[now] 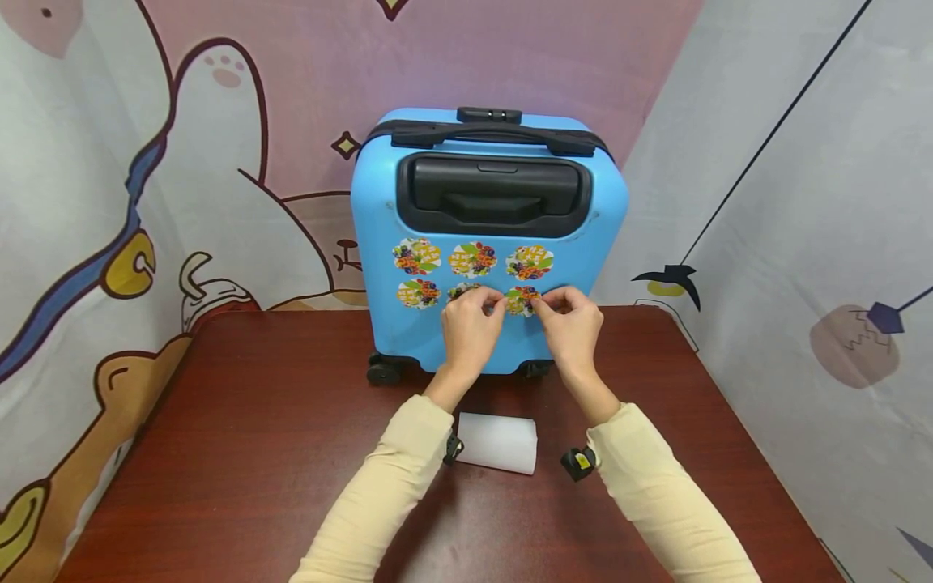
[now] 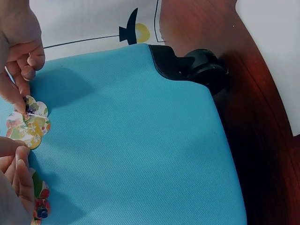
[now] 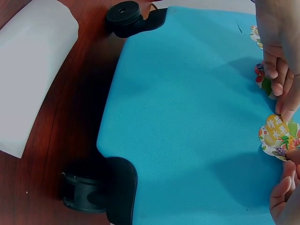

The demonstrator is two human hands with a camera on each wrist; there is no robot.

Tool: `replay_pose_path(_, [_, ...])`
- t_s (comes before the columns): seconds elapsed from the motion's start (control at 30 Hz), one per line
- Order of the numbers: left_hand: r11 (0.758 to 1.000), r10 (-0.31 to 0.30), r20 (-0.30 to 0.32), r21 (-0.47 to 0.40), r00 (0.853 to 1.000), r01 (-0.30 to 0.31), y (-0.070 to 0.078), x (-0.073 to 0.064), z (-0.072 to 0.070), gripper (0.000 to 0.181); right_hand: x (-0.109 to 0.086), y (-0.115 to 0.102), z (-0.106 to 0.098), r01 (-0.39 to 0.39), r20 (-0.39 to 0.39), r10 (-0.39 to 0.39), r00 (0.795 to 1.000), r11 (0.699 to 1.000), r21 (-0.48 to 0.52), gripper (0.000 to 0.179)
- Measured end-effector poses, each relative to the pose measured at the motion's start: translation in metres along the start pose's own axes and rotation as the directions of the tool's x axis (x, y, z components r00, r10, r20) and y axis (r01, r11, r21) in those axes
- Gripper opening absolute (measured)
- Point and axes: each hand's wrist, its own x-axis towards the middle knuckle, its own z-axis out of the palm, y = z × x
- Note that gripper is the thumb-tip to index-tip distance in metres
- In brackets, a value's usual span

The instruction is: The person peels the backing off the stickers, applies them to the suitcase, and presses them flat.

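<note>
A light blue suitcase (image 1: 397,332) stands upright on the table, its front covered with two rows of round, scalloped fruit stickers. The lower right sticker (image 1: 521,300) lies between my two hands. My left hand (image 1: 470,328) pinches its left edge between thumb and finger, and partly hides the lower middle sticker (image 1: 462,290). At the opposite edge, my right hand (image 1: 573,328) pinches the same sticker. Up close in the right wrist view, fingertips meet the rim of the sticker (image 3: 276,133), which overlaps the blue shell.
A white paper roll (image 1: 499,443) lies on the brown table (image 1: 255,453) between my forearms. Black wheels (image 1: 383,371) hold up the suitcase. Its black handle (image 1: 499,134) is at the top, and a patterned cloth (image 1: 510,57) hangs behind.
</note>
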Motion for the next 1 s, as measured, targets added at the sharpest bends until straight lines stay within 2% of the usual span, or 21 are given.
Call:
replay_pose_path(0.13, [1.000,0.019,-0.020,0.006,1.000,-0.019,-0.002,-0.001,-0.001,0.008,0.000,0.002,0.000,0.005,-0.001,-0.005,1.000,1.000,-0.006,0.014])
replay_pose_path(0.23, [1.000,0.018,-0.007,-0.006,1.000,-0.018,-0.004,-0.004,-0.002,0.009,-0.001,0.004,-0.001,0.009,0.001,-0.009,1.000,1.000,-0.010,0.015])
replay_pose_path(0.4, [0.999,0.005,0.059,-0.035,0.998,-0.003,-0.008,-0.006,-0.005,0.008,-0.002,0.005,-0.003,-0.001,0.025,0.001,1.000,1.000,-0.003,0.016])
replay_pose_path(0.5, [0.997,-0.015,0.122,-0.075,0.992,0.024,-0.011,-0.007,-0.006,0.007,-0.004,0.009,-0.004,-0.031,0.080,0.027,0.996,0.998,0.046,0.015])
replay_pose_path(0.6, [0.988,-0.052,0.193,-0.130,0.980,0.078,-0.014,-0.008,-0.008,0.008,-0.006,0.013,-0.005,-0.086,0.188,0.059,0.980,0.987,0.137,0.014])
replay_pose_path(0.7, [0.970,-0.083,0.256,-0.199,0.963,0.137,-0.016,-0.009,-0.009,0.010,-0.009,0.016,-0.006,-0.146,0.307,0.074,0.949,0.965,0.219,0.014])
replay_pose_path(0.77, [0.954,-0.090,0.286,-0.249,0.954,0.165,-0.018,-0.009,-0.010,0.012,-0.009,0.017,-0.006,-0.159,0.361,0.059,0.931,0.954,0.254,0.016])
replay_pose_path(0.87, [0.932,-0.091,0.308,-0.308,0.947,0.189,-0.019,-0.008,-0.010,0.012,-0.008,0.016,-0.006,-0.148,0.402,0.021,0.915,0.947,0.286,0.018])
replay_pose_path(1.0, [0.925,-0.091,0.318,-0.325,0.944,0.199,-0.019,-0.008,-0.011,0.013,-0.004,0.010,-0.006,-0.118,0.414,-0.025,0.910,0.942,0.316,0.019])
